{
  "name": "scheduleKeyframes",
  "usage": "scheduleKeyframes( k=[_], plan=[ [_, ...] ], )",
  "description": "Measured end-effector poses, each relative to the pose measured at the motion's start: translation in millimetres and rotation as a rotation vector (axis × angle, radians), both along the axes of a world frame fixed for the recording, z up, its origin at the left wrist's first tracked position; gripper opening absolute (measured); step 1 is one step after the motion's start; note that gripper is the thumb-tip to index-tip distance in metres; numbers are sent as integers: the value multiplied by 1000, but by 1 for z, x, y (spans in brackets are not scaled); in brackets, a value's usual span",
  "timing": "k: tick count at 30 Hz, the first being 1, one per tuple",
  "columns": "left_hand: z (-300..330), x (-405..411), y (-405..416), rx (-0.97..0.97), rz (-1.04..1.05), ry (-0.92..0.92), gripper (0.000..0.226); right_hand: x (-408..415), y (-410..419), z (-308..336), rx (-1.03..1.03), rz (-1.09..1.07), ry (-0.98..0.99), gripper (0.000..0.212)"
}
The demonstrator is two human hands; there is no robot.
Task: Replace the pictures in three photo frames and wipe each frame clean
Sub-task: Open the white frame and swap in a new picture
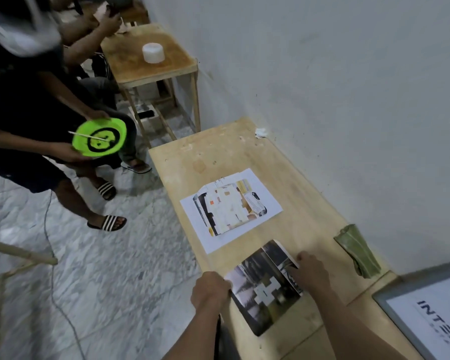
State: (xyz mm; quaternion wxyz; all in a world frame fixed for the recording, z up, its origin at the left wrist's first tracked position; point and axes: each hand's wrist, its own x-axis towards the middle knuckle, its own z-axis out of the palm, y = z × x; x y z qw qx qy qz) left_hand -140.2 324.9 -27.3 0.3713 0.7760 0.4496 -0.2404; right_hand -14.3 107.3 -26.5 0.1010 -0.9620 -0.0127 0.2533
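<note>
A dark photo frame (264, 289) with a grey picture lies flat near the front edge of the wooden table (304, 203). My left hand (210, 289) grips the frame's left edge with curled fingers. My right hand (311, 272) holds the frame's right edge, fingers curled over it. A loose printed sheet (230, 207) with a pale, patchy picture lies on the table beyond the frame. A folded green cloth (357, 252) rests by the wall at the right. Another frame (431, 313) with a white print and dark lettering lies at the bottom right corner.
A person (24, 105) stands left of the table holding a bright green plate (99, 137). A second small wooden table (151, 58) with a white tub (153, 52) stands farther along the wall. A crumpled white scrap (260, 132) lies by the wall. A cable (50, 255) trails over the marble floor.
</note>
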Motion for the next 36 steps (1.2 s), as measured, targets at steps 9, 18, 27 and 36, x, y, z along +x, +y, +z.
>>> scheduleKeyframes(
  k=[9,18,27,36],
  plan=[
    [-8,-27,-5,-175,395,-195,25,-27,-2,-3,263,-286,64,7],
    [36,-36,3,-296,397,-373,11,-44,-12,54,593,-478,217,14],
    [104,-59,-51,-453,189,-414,17,-122,-90,125,976,-827,167,17],
    [73,-70,-147,-467,-59,-378,19,-252,-191,106,854,-1204,74,13]
  ],
)
